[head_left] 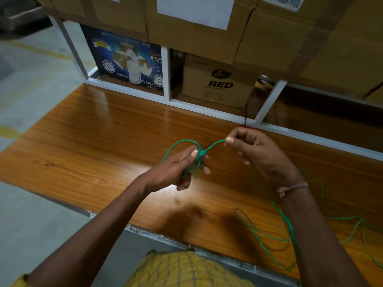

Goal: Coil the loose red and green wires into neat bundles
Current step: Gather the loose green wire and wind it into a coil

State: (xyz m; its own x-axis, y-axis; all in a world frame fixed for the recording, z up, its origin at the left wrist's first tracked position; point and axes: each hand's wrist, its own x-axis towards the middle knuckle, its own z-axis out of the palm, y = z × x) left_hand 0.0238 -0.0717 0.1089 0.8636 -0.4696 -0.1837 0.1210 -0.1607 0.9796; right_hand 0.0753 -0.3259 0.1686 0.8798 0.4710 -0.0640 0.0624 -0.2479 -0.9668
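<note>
A thin green wire [215,144] runs between both hands above the wooden table [99,141]. My left hand [178,168] pinches a small bunch of green loops, with one loop arching up to the left. My right hand [257,152] pinches the same wire between thumb and forefinger, just right of the bunch. The remaining green wire [290,230] trails loose in tangled curves over the table at the lower right. A sliver of red [246,126] shows behind my right hand; I cannot tell whether it is the red wire.
A white metal rack [165,79] stands behind the table with cardboard boxes [219,83] and a blue tape carton [126,61]. A thin dark cable [246,108] hangs down to the table's back edge. Grey floor lies to the left.
</note>
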